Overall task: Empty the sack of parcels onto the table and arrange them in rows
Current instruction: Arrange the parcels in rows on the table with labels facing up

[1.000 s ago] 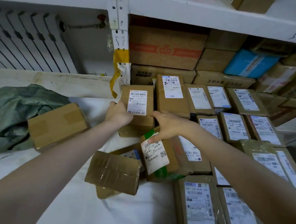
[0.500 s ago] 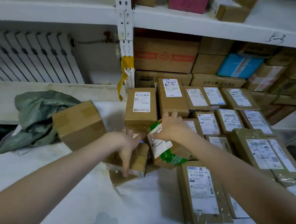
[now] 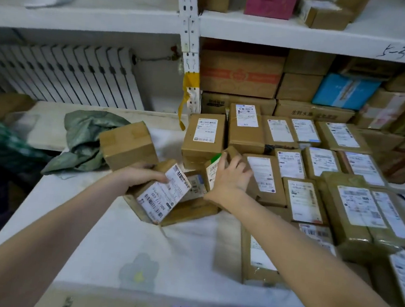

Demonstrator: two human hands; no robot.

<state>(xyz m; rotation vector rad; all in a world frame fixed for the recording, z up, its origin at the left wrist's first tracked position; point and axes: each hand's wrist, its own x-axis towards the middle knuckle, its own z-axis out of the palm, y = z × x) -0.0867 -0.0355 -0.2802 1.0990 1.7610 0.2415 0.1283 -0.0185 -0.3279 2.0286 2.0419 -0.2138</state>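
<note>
Sack (image 3: 84, 139) left on table (image 3: 104, 238); parcel rows (image 3: 317, 179) right.

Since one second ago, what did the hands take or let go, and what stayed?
Both hands let go of the box, which now sits at the back row's left end. The left hand went down and grips a labelled parcel, tilted up. The right hand holds the green-taped parcel. The sack stayed.

The parcels (image 3: 245, 130) are matt brown cardboard with white paper labels, several wrapped in glossy clear tape. The sack (image 3: 84, 137) is crumpled green woven plastic. White cloth covers the table (image 3: 114, 239).
</note>
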